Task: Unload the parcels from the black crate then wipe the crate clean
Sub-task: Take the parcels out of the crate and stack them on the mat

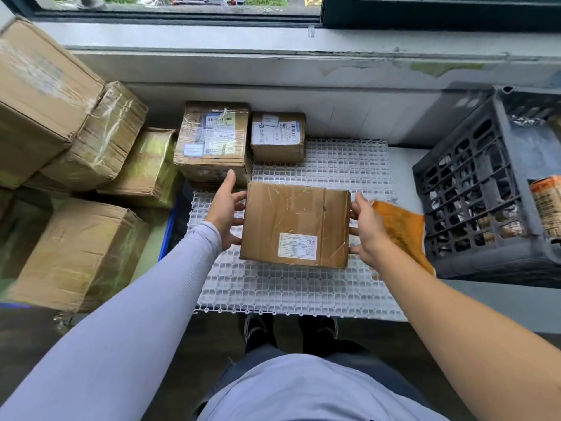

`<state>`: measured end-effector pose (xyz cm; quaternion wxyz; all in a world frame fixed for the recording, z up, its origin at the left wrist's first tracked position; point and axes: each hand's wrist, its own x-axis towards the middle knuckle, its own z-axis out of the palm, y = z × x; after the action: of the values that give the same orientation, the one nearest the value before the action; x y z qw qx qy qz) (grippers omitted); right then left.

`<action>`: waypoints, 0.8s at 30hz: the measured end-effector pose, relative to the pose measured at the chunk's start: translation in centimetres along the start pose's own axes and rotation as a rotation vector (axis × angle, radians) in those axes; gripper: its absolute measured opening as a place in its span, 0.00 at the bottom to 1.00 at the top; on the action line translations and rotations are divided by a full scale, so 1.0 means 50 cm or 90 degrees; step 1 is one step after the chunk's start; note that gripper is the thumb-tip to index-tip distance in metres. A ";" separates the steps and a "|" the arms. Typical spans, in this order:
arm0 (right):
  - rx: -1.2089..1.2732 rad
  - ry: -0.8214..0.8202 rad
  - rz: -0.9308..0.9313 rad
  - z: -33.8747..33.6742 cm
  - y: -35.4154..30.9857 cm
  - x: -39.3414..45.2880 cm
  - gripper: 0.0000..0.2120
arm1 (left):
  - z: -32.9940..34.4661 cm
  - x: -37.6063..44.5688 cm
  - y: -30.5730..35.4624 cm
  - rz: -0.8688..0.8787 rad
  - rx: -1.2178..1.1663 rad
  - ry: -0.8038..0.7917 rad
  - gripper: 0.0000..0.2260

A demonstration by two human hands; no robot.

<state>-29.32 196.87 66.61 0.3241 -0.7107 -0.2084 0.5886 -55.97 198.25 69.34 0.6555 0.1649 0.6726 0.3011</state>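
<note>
The black crate (473,208) stands at the right on a grey ledge, with several parcels showing through its slotted wall and one orange-brown pack (546,205) at its open top. A flat brown parcel (296,223) with a white label lies on the white plastic grid mat (303,293). My left hand (226,211) touches its left side with spread fingers. My right hand (367,229) touches its right side with its fingertips. An orange cloth (400,226) lies on the mat just behind my right hand, between the parcel and the crate.
Two taped parcels (212,138) (277,135) stand at the back of the mat against the wall. A pile of big cardboard boxes (76,153) fills the left side, over a blue bin edge (167,235). A window sill runs behind. My feet are below the mat's front edge.
</note>
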 end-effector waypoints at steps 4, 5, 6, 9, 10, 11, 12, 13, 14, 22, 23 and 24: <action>0.070 -0.021 0.025 -0.028 -0.010 -0.013 0.29 | 0.007 -0.018 0.003 0.021 -0.010 -0.010 0.34; 0.092 -0.024 0.027 -0.032 -0.012 -0.016 0.28 | 0.009 -0.024 0.003 0.025 -0.010 -0.008 0.33; 0.106 -0.030 0.032 -0.037 -0.013 -0.017 0.28 | 0.009 -0.027 0.003 0.027 -0.013 -0.008 0.31; 0.134 -0.047 0.036 -0.051 -0.009 -0.025 0.29 | 0.003 -0.032 -0.001 0.037 -0.012 -0.001 0.31; 0.138 -0.051 0.035 -0.056 -0.008 -0.024 0.29 | 0.001 -0.033 -0.002 0.043 -0.010 -0.001 0.30; 0.144 -0.054 0.034 -0.059 -0.008 -0.027 0.28 | -0.002 -0.033 -0.002 0.048 -0.009 -0.002 0.29; 0.144 -0.054 0.036 -0.061 -0.010 -0.030 0.27 | -0.005 -0.034 -0.003 0.054 -0.009 -0.003 0.27; 0.143 -0.051 0.037 -0.062 -0.014 -0.036 0.24 | -0.006 -0.037 -0.003 0.061 -0.010 -0.004 0.25; 0.131 -0.043 0.035 -0.063 -0.016 -0.039 0.23 | -0.005 -0.040 -0.003 0.070 -0.012 -0.008 0.22; 0.105 -0.019 -0.038 -0.066 0.006 -0.050 0.15 | -0.005 -0.039 -0.050 0.097 0.004 0.000 0.13; 0.107 -0.033 -0.051 -0.067 0.010 -0.052 0.17 | -0.008 -0.040 -0.057 0.095 -0.001 0.003 0.14; 0.106 -0.050 -0.065 -0.069 0.015 -0.052 0.18 | -0.012 -0.041 -0.064 0.095 -0.008 0.001 0.15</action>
<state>-26.62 193.83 68.22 0.4031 -0.6464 -0.2073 0.6137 -55.83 194.42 68.90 0.6317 0.2099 0.6572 0.3536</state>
